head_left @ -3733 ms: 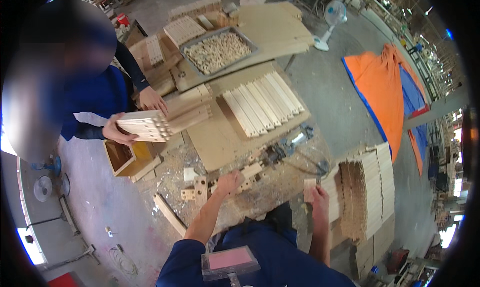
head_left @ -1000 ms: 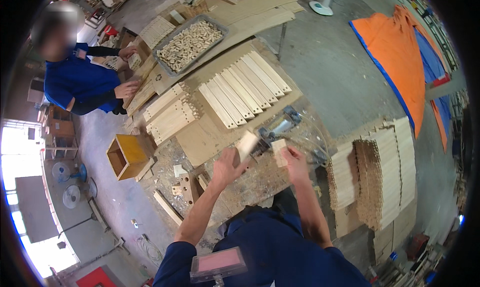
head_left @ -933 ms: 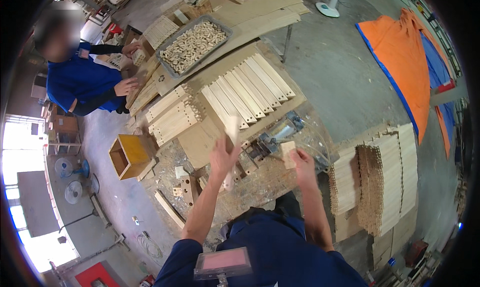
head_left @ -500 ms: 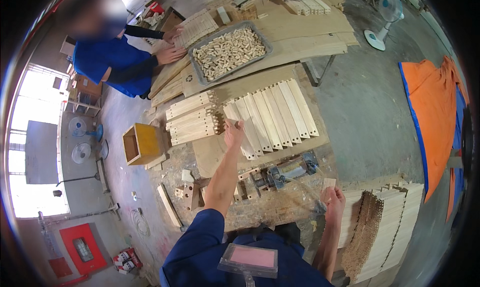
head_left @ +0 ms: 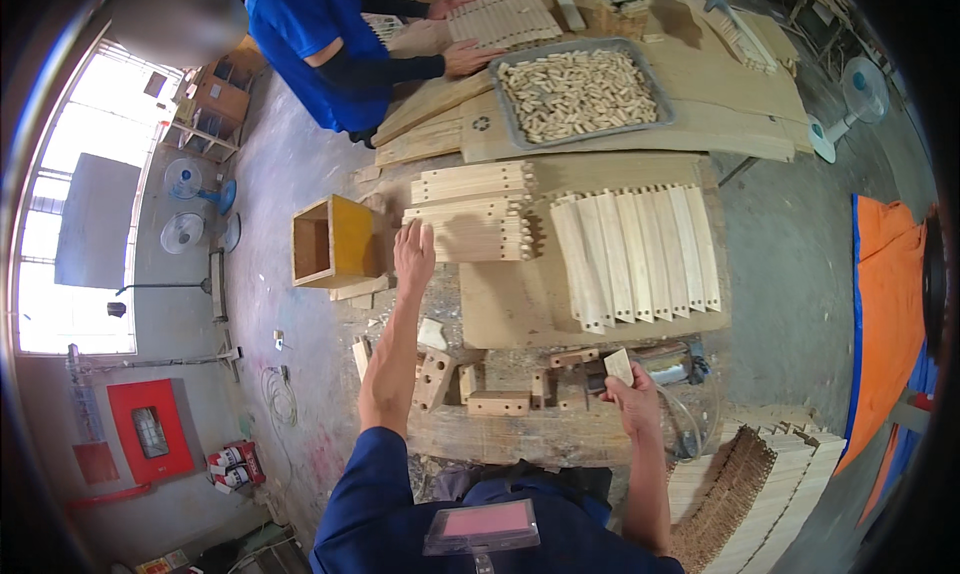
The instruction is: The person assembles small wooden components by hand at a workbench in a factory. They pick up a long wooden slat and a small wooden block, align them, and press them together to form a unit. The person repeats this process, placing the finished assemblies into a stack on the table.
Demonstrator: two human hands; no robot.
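Observation:
My left hand (head_left: 413, 258) is at the left end of a pile of pale wooden slats (head_left: 470, 229), whose right ends carry round dowels. Its fingers are stretched out against the slat ends, and their undersides are hidden. Near the front of the bench, my right hand (head_left: 636, 402) grips a small flat wooden piece (head_left: 619, 366) between thumb and fingers. To the right of the pile, a row of slats (head_left: 640, 259) with holes at the near ends and dowels at the far ends lies on cardboard (head_left: 510, 319).
A grey tray (head_left: 518, 139) of dowels stands beyond. Drilled wooden blocks (head_left: 500, 403) and a metal clamp device (head_left: 668, 362) lie in front. A yellow box (head_left: 352, 239) is left, stacked boards (head_left: 770, 494) right. A co-worker's hands (head_left: 470, 58) rest near slats.
My left hand has moved left from between the two slat groups to the pile's left end. My right hand, still holding the wooden piece, has come inward over the bench. The view has shifted.

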